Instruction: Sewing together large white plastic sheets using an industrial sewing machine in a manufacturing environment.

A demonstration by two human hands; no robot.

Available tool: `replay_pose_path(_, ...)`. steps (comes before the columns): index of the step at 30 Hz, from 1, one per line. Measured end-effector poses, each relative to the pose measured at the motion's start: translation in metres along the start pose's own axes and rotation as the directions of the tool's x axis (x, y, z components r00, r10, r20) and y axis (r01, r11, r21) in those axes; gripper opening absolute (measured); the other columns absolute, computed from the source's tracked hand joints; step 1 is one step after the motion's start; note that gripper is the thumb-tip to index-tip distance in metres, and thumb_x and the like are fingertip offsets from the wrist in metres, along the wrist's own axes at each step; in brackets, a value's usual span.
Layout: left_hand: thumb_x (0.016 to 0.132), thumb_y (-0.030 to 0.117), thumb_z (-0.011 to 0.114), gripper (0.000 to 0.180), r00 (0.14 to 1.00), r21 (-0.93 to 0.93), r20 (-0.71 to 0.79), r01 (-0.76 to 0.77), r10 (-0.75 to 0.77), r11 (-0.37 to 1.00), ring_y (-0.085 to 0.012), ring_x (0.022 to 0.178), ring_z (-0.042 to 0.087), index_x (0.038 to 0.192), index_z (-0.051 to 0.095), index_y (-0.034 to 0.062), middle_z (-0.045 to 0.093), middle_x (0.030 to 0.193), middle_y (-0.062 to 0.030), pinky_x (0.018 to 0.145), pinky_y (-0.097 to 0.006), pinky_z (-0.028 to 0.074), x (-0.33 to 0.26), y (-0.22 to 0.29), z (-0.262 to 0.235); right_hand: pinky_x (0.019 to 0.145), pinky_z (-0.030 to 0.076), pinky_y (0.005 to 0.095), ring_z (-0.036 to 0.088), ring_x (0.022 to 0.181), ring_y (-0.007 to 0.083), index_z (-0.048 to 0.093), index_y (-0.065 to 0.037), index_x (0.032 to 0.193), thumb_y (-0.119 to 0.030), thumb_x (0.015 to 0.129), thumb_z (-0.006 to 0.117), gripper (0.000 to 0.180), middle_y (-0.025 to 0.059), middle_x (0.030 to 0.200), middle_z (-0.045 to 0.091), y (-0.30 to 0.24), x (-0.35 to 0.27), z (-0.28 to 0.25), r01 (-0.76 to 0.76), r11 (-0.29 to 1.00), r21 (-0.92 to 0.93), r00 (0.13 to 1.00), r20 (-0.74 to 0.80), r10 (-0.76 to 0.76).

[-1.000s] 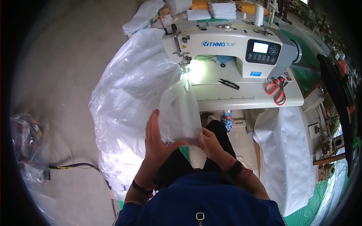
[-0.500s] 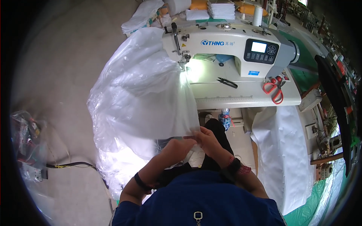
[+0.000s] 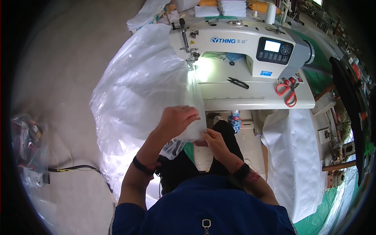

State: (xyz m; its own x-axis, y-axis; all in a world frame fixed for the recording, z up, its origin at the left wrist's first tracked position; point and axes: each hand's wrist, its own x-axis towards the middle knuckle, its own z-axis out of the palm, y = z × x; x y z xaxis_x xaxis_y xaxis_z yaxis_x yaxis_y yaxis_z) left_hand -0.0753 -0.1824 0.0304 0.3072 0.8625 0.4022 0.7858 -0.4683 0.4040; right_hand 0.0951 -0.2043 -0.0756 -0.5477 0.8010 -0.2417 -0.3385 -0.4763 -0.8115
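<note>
A large clear plastic sheet (image 3: 141,86) billows from the needle area of a white sewing machine (image 3: 239,47) down to my lap. My left hand (image 3: 178,119) lies on top of the sheet near its lower right edge, fingers curled over the film. My right hand (image 3: 211,141) pinches the same edge from below, just right of the left hand. Both hands hold the sheet in front of the machine's white table (image 3: 254,98).
Red-handled scissors (image 3: 288,90) and small black snips (image 3: 238,82) lie on the machine table. White fabric (image 3: 290,156) hangs to the right of it. Stacked white pieces (image 3: 231,7) sit behind the machine. A cable (image 3: 74,169) and a bag of clutter (image 3: 27,149) are on the floor at left.
The plastic sheet has spread wider to the left. My left hand has moved up onto the sheet, and my right hand has stayed at its lower edge.
</note>
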Motion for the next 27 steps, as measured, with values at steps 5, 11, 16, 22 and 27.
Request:
replay_pose_path(5,0.076,0.017,0.07,0.016,0.981,-0.169,0.192,0.057,-0.024,0.984,-0.0239,0.063,0.056,0.078,0.063,0.0034,0.057,0.073,-0.0081,0.058,-0.031,0.046,0.003,-0.02,0.037,0.085,0.051,0.0327,0.062,0.089,0.019,0.053,0.005,0.113,-0.012,0.093,0.044,0.028,0.0107,0.102,0.061,-0.003,-0.001,0.001,0.062,0.988,0.141,0.998,-0.009,-0.061)
replay_pose_path(11,0.076,0.015,0.068,0.023,0.971,-0.203,0.142,0.218,-0.192,0.955,-0.02,0.071,0.06,0.096,0.062,0.0045,0.061,0.08,-0.0081,0.064,-0.03,0.048,-0.009,-0.029,0.038,0.086,0.051,0.0345,0.063,0.088,0.0214,0.053,0.005,0.113,-0.012,0.091,0.044,0.029,0.0124,0.103,0.061,-0.001,0.001,-0.007,0.016,0.983,0.183,0.999,0.038,-0.023)
replay_pose_path(16,0.076,0.018,0.068,0.05,0.915,-0.546,-0.175,0.216,-0.363,0.81,-0.0211,0.087,0.062,0.12,0.051,0.0022,0.061,0.095,-0.0137,0.076,-0.034,0.048,-0.023,0.0,-0.015,0.087,0.051,0.0366,0.062,0.092,0.0232,0.052,0.006,0.113,-0.01,0.091,0.045,0.028,0.0133,0.106,0.06,-0.002,0.002,-0.006,-0.049,0.974,0.219,0.999,0.001,0.05)
replay_pose_path(22,0.071,0.017,0.069,0.052,0.976,0.276,-0.195,0.152,-0.1,0.949,-0.0336,0.105,0.055,0.116,0.05,-0.0016,0.056,0.113,-0.0187,0.092,-0.043,0.041,-0.065,0.03,0.005,0.084,0.052,0.0355,0.065,0.089,0.0247,0.053,0.007,0.111,-0.011,0.091,0.044,0.028,0.0155,0.103,0.062,-0.007,-0.002,0.002,-0.056,0.969,0.24,0.998,0.01,0.055)
replay_pose_path(27,0.071,0.003,0.057,0.032,0.997,0.073,-0.069,0.041,-0.036,0.997,-0.0311,0.113,0.052,0.103,0.059,0.0012,0.06,0.111,-0.0151,0.099,-0.047,0.036,-0.05,0.008,0.004,0.089,0.05,0.0386,0.063,0.094,0.0263,0.05,0.007,0.115,-0.008,0.091,0.042,0.029,0.0167,0.106,0.06,-0.009,-0.002,0.007,-0.081,0.97,0.228,0.995,0.069,0.067)
